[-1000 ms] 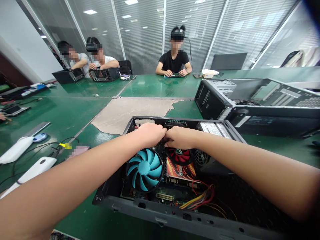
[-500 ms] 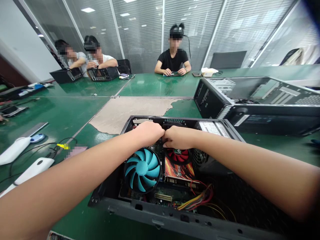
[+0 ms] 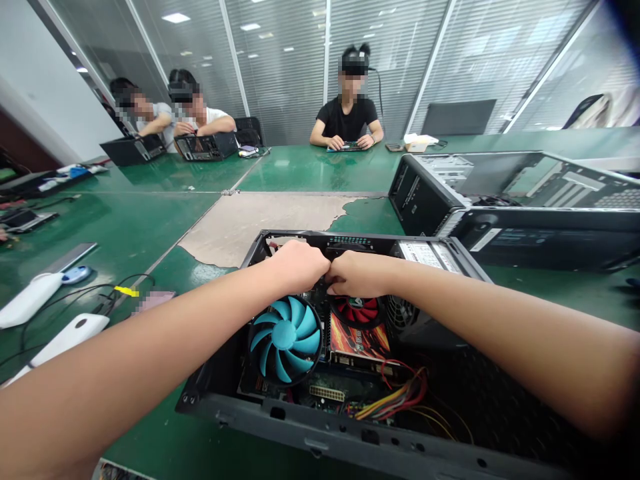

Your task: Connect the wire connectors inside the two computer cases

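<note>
Both my hands reach into an open black computer case (image 3: 320, 433) lying in front of me. My left hand (image 3: 303, 265), fingers curled closed, is above and behind the teal cooling fan (image 3: 284, 335). Touching or almost touching it, my right hand (image 3: 357, 275) is pinched closed over the far part of the graphics card (image 3: 359, 337) with its red fan (image 3: 356, 312). Whatever the fingertips hold is hidden behind the hands. Coloured power wires (image 3: 395, 399) lie loose in the near part of the case, beside a pale multi-pin socket (image 3: 327, 393).
Another open computer case (image 3: 430, 197) stands behind to the right. White devices (image 3: 65, 343) and black cables lie on the green table (image 3: 165, 220) at left, by a bare patch (image 3: 260, 220). A person in black (image 3: 347, 120) sits opposite; two others work on cases (image 3: 207, 147) at far left.
My hands stay in the same place with fingers closed. Only a very slight shift of the whole view shows.
</note>
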A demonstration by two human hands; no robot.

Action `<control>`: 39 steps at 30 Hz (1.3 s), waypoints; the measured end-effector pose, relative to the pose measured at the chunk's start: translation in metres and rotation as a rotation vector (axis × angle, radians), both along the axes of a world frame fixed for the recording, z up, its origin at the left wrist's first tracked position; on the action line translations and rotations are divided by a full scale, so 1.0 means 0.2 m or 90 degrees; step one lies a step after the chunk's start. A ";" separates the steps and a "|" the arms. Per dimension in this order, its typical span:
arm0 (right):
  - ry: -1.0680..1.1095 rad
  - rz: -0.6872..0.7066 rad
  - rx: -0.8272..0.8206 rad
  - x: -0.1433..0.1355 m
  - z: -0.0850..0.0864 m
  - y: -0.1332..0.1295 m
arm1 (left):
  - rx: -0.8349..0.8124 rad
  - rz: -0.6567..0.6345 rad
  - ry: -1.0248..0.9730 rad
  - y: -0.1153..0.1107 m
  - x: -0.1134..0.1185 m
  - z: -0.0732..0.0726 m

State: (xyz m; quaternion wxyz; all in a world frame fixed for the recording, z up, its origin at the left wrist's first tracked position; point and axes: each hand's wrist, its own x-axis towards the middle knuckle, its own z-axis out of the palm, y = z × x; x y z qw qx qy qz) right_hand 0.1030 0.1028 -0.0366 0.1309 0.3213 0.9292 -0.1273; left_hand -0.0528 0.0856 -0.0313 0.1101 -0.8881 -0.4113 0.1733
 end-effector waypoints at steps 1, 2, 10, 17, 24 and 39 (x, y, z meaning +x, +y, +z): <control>-0.001 -0.001 -0.001 0.00 0.00 0.00 | 0.001 0.002 -0.001 0.00 0.00 0.00; -0.003 -0.001 -0.003 0.00 0.00 0.00 | 0.002 0.001 -0.004 0.00 0.00 0.00; -0.004 -0.002 -0.007 0.01 0.01 0.00 | 0.001 -0.034 -0.048 0.04 -0.02 -0.04; 0.002 -0.006 -0.012 0.01 0.00 0.00 | -0.002 -0.037 -0.020 0.02 -0.01 -0.01; -0.002 -0.008 -0.001 0.01 0.00 0.01 | 0.040 -0.030 -0.018 -0.01 0.00 -0.02; -0.009 -0.005 -0.005 0.01 0.01 0.00 | 0.042 -0.055 -0.025 0.01 -0.01 -0.04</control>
